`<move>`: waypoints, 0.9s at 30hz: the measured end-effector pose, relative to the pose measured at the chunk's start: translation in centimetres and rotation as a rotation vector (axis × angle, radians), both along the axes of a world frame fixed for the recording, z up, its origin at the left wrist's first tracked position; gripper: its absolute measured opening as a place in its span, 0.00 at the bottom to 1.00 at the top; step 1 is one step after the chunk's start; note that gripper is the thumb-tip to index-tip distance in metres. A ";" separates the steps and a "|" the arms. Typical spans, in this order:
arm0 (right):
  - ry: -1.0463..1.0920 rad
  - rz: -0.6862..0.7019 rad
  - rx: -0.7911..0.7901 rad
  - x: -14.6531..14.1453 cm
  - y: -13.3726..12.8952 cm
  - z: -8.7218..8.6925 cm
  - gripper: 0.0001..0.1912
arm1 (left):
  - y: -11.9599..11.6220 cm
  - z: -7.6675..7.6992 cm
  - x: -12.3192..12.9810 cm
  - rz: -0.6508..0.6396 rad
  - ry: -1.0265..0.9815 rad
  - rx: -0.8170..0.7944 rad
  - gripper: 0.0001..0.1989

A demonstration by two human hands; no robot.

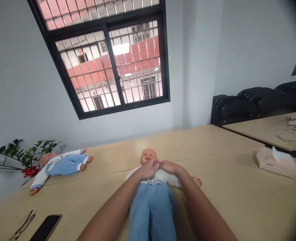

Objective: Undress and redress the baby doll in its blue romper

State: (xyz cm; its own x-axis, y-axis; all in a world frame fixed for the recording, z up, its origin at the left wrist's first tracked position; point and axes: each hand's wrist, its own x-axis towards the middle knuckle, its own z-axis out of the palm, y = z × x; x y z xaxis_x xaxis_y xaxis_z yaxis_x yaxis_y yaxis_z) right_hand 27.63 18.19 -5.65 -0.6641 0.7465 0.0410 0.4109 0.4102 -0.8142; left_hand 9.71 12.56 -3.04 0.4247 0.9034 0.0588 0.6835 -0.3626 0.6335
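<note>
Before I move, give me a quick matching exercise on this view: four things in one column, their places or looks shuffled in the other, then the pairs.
Column one
1. Left hand
2. Phone
3. Tissue box
4. Plant

Column two
A. Black-faced, beside the glasses
B. Green, near the head of the left doll
C. Meeting the right hand near the neck of the middle doll
D. Pale, on the table, well to the right of the middle doll

Pairs: 1-C, 2-A, 3-D, 4-B
</note>
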 end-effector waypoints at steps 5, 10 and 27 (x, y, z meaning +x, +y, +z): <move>0.034 -0.065 -0.076 0.7 -1.1 0.2 0.26 | 0.7 -0.1 -0.7 0.052 0.138 0.005 0.20; 0.024 -0.094 -0.141 1.9 -3.8 -0.4 0.27 | 1.5 -0.5 -1.9 0.075 0.280 -0.039 0.16; 0.100 -0.397 0.420 2.9 -16.3 -2.6 0.29 | 0.7 -1.0 -1.4 0.100 0.505 0.005 0.19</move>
